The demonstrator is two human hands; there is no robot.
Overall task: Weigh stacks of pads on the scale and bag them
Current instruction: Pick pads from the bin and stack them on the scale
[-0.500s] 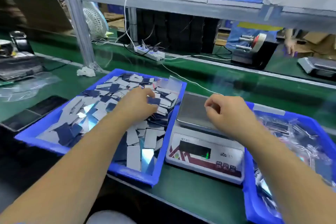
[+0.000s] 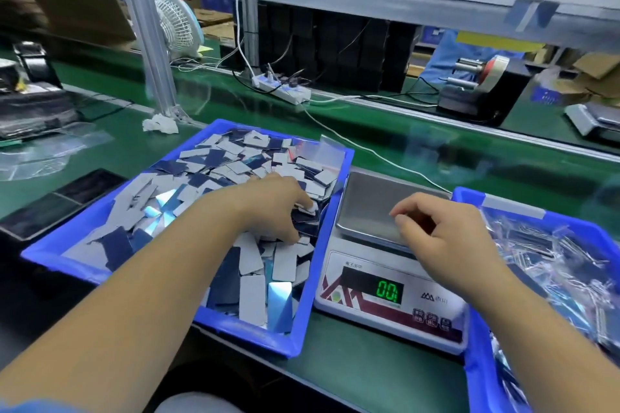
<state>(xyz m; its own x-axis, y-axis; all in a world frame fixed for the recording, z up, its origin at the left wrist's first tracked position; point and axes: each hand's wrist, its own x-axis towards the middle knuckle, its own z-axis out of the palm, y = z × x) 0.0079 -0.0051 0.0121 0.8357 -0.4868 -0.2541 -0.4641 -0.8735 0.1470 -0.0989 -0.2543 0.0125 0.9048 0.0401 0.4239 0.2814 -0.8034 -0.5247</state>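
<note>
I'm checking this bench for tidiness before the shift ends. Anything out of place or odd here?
One thing: a crumpled white scrap lies loose on the green belt at the foot of the metal post, behind the left blue bin. The pads lie jumbled but inside the bin, and the scale pan is bare.
</note>
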